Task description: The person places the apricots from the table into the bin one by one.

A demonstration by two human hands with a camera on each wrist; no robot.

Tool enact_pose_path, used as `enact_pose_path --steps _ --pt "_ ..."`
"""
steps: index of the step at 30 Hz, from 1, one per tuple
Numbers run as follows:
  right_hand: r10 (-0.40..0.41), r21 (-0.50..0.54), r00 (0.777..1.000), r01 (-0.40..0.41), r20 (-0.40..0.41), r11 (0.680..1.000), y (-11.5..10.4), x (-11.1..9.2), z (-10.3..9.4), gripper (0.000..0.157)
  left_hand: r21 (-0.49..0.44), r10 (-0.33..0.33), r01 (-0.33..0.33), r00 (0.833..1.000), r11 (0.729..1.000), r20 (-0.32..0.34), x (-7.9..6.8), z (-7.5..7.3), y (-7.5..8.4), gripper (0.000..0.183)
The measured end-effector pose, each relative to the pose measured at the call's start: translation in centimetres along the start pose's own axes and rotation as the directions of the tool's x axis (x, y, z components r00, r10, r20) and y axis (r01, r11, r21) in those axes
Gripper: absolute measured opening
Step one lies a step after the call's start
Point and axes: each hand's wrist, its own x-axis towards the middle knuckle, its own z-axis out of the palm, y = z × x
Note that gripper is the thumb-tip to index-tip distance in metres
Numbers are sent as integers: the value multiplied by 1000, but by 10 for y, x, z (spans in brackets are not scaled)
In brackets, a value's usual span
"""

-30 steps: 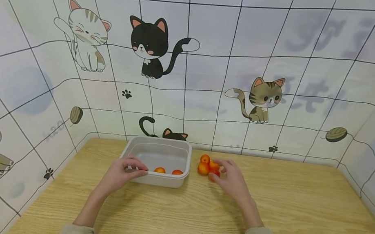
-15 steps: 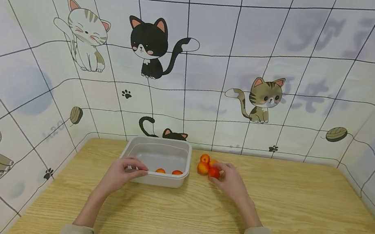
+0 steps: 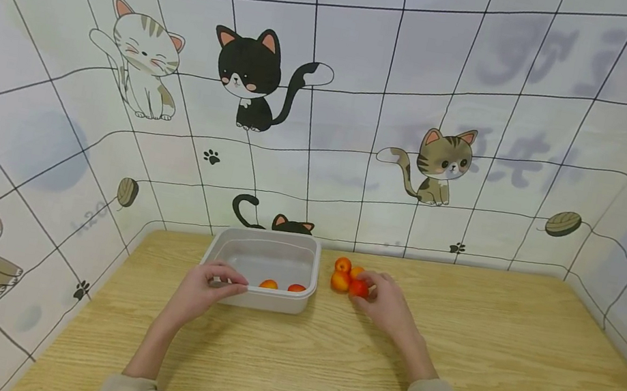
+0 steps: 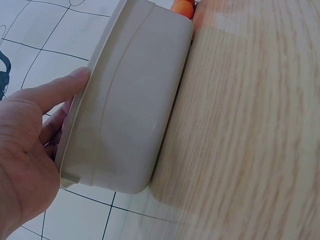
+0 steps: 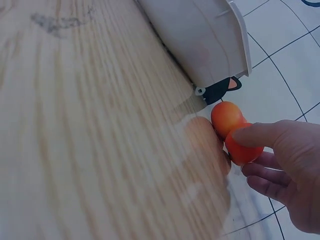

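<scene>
A whitish plastic box (image 3: 277, 301) stands at the back of the table, with two orange-red fruits (image 3: 296, 288) visible inside. My left hand (image 3: 199, 288) pinches the box's near-left rim, thumb outside and fingers over the inner side. To the right of the box, several small round fruits (image 3: 340, 281) sit in a cluster. My right hand (image 3: 391, 303) holds the reddest fruit (image 5: 244, 145) of that cluster between thumb and fingers. It appears low, close to the tabletop, and its neighbour (image 5: 226, 117) lies right beside it. Part of an orange fruit (image 3: 357, 273) is hidden behind the right hand's fingers.
The wooden table (image 3: 478, 361) stretches to the right and toward the front. Behind it and at both sides rise walls (image 3: 350, 125) covered with cat-print sheeting. A black camera is strapped to each wrist.
My right hand's fingers have closed in on the red fruit, which shows more fully in front of them. The left hand and the box stay in place.
</scene>
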Motion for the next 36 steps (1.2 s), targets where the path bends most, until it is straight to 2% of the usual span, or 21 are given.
enact_pose_path --steps 12,23,28,36 --pt "-24 97 998 30 -60 995 -6 0 -7 43 11 26 -26 1000 1000 -4 1 1 1 6" --pt "-51 139 994 64 -101 988 -26 0 -12 39 21 33 -33 999 999 -6 2 0 1 4" --pt "-84 157 987 106 -140 982 -35 2 -12 38 19 22 -22 1000 1000 -8 2 -2 1 4" --pt "-97 195 984 126 -150 973 -47 3 -9 40 12 28 -28 1000 1000 -2 1 -2 -1 4"
